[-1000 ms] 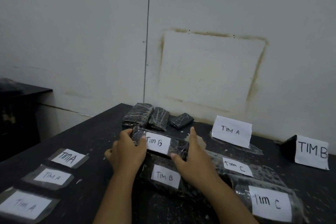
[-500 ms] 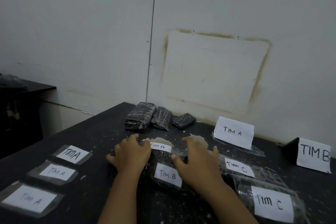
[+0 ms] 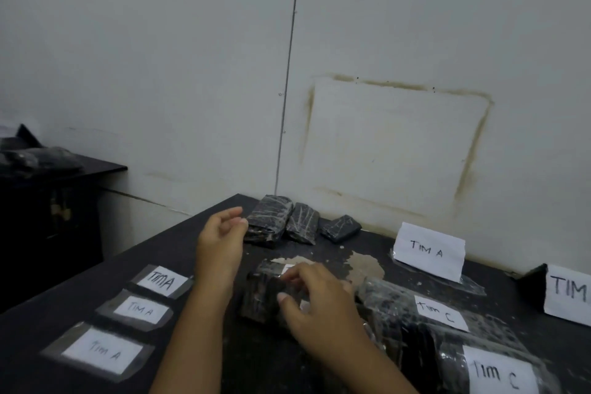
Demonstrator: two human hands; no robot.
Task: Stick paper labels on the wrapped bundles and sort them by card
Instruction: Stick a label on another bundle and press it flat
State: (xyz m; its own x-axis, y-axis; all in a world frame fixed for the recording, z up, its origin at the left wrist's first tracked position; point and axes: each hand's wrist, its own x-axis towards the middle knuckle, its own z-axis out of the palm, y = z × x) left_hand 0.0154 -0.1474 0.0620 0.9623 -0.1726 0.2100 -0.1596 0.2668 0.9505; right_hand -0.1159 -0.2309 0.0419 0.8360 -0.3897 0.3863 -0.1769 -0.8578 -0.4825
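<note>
Three unlabelled wrapped bundles lie at the table's far corner by the wall. My left hand hovers open just short of them, fingers curled and empty. Two stacked bundles labelled TIM B sit mid-table; my right hand rests over them with loose fingers and hides most of their labels. Two TIM C bundles lie to the right. Three taped TIM A labels lie in a row on the left. A TIM A card and a TIM B card stand at the back right.
The dark table ends at a left edge and meets the white wall at the back. A pale worn patch marks the tabletop. A dark cabinet with a black bag on it stands to the left.
My hands set the upper TIM B bundle down on the lower one. Then my left hand let go and moved up toward the unlabelled bundles; my right hand stayed over the stack.
</note>
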